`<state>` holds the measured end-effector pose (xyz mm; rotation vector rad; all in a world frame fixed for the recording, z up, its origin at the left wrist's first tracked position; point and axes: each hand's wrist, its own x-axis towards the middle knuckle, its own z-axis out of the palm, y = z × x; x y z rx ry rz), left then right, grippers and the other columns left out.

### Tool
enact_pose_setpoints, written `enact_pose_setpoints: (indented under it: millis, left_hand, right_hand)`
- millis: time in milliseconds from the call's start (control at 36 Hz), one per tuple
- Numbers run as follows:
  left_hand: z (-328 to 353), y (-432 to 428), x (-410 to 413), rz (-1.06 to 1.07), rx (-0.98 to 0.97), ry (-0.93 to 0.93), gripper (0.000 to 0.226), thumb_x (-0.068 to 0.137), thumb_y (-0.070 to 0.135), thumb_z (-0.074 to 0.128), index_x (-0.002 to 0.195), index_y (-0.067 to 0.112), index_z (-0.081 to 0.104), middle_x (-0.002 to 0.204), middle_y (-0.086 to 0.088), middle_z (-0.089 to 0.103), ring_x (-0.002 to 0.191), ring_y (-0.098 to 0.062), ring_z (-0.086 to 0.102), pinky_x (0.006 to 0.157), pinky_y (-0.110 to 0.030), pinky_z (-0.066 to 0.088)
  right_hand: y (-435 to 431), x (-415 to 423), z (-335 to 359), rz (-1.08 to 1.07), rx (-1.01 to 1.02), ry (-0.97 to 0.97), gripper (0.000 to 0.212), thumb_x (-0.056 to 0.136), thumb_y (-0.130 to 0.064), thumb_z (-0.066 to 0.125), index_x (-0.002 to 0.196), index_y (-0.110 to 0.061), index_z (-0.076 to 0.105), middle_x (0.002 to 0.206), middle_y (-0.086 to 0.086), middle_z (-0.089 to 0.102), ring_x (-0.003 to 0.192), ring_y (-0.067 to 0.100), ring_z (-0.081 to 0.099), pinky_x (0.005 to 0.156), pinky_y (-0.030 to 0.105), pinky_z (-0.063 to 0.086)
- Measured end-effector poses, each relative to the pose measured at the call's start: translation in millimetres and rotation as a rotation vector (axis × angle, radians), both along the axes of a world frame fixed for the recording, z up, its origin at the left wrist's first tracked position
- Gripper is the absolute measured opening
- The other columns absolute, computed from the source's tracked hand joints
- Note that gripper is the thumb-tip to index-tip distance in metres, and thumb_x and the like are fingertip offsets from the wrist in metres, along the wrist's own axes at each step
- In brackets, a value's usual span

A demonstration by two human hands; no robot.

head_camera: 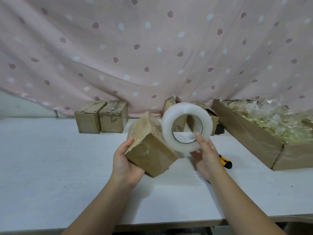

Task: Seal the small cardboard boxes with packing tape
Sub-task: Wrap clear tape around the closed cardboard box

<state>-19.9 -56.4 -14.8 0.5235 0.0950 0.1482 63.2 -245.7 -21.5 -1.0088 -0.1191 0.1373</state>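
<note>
My left hand (126,164) grips a small cardboard box (149,150) from below and holds it tilted above the white table (50,158). Clear tape shines on the box's faces. My right hand (207,157) holds a large roll of clear packing tape (186,127) upright right beside the box, with one finger hooked through the roll's core. Two small boxes (101,117) stand side by side at the back left of the table. More small boxes (208,116) stand behind the roll, partly hidden by it.
A yellow and black utility knife (225,161) lies on the table just right of my right hand. A big open carton (250,133) full of crinkled clear wrapping fills the right side. A pink patterned curtain (152,48) hangs behind the table.
</note>
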Motion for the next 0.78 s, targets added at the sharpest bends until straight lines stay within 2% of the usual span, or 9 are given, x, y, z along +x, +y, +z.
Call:
enact_pose_setpoints:
  millis: [56,139,278,361,444,528,639,722,778]
  left_hand:
    - [-1.2,-0.9,0.9,0.005,-0.023,-0.011,0.051,0.08,0.024,0.054,0.127,0.007,0.059,0.122,-0.016,0.065,0.112,-0.031,0.06,0.097,-0.044,0.045]
    - [-1.9,-2.3,1.4,0.001,0.013,-0.013,0.05,0.079,0.025,0.053,0.125,0.006,0.059,0.116,-0.015,0.067,0.107,-0.03,0.063,0.094,-0.043,0.046]
    - [-1.8,-6.9,3.1,-0.017,0.068,0.02,0.048,0.082,0.025,0.049,0.124,0.004,0.059,0.113,-0.016,0.068,0.102,-0.031,0.064,0.088,-0.044,0.047]
    - [-2.9,-9.5,5.9,-0.007,0.148,0.104,0.044,0.1,0.036,0.036,0.126,0.009,0.059,0.116,-0.012,0.069,0.105,-0.028,0.065,0.083,-0.044,0.05]
    - [-7.3,-10.4,8.8,0.074,0.383,0.198,0.04,0.103,0.041,0.036,0.132,0.017,0.051,0.12,-0.009,0.066,0.105,-0.027,0.065,0.077,-0.047,0.055]
    - [-13.7,-4.9,11.1,0.319,0.832,0.235,0.023,0.101,0.032,0.045,0.125,0.035,0.044,0.131,-0.003,0.054,0.107,-0.022,0.061,0.089,-0.051,0.053]
    - [-10.4,-1.3,3.3,0.542,1.302,0.082,0.039,0.1,0.018,0.047,0.133,0.039,0.044,0.131,0.017,0.038,0.114,-0.004,0.051,0.092,-0.031,0.05]
    - [-0.1,-3.1,-2.1,0.54,1.387,0.014,0.035,0.1,0.018,0.047,0.123,0.044,0.05,0.116,0.025,0.054,0.104,0.003,0.056,0.079,-0.018,0.048]
    - [8.9,-3.6,-4.8,0.55,1.325,0.042,0.02,0.101,0.03,0.044,0.112,0.042,0.055,0.105,0.019,0.065,0.097,-0.001,0.061,0.078,-0.021,0.048]
  right_hand:
    - [3.9,-4.8,0.1,0.162,0.029,-0.005,0.058,0.074,-0.023,0.069,0.13,-0.013,0.055,0.123,0.012,0.067,0.107,0.024,0.067,0.087,0.036,0.057]
    - [9.6,-10.8,0.0,0.3,-0.071,-0.021,0.055,0.077,-0.026,0.064,0.13,-0.014,0.054,0.12,0.015,0.068,0.102,0.026,0.069,0.082,0.041,0.059]
    - [7.6,-9.2,3.1,0.246,-0.039,0.023,0.047,0.075,-0.029,0.065,0.118,-0.011,0.061,0.097,0.015,0.074,0.081,0.025,0.073,0.067,0.039,0.061]
    - [6.8,-8.8,1.8,0.177,-0.059,-0.012,0.042,0.076,-0.024,0.066,0.117,-0.014,0.062,0.1,0.013,0.074,0.081,0.022,0.073,0.066,0.036,0.061]
    - [2.8,-7.4,1.7,0.093,-0.056,-0.043,0.049,0.082,-0.018,0.066,0.13,-0.015,0.055,0.112,0.011,0.072,0.088,0.019,0.072,0.066,0.034,0.06]
    - [-0.7,-4.3,-1.0,0.02,-0.111,-0.091,0.048,0.088,-0.016,0.068,0.133,-0.019,0.052,0.115,0.006,0.071,0.1,0.02,0.07,0.071,0.031,0.058]
    - [0.4,-4.2,-2.6,-0.099,-0.284,-0.162,0.069,0.07,-0.043,0.08,0.131,-0.026,0.053,0.12,0.0,0.068,0.114,0.019,0.064,0.096,0.041,0.052]
    - [-0.1,-5.1,-3.1,-0.148,-0.341,-0.202,0.064,0.07,-0.047,0.08,0.126,-0.025,0.057,0.116,-0.003,0.07,0.111,0.015,0.064,0.103,0.046,0.048]
    - [-0.3,-5.5,-2.7,-0.17,-0.353,-0.223,0.071,0.062,-0.053,0.079,0.124,-0.024,0.059,0.115,-0.003,0.07,0.11,0.014,0.065,0.102,0.046,0.049]
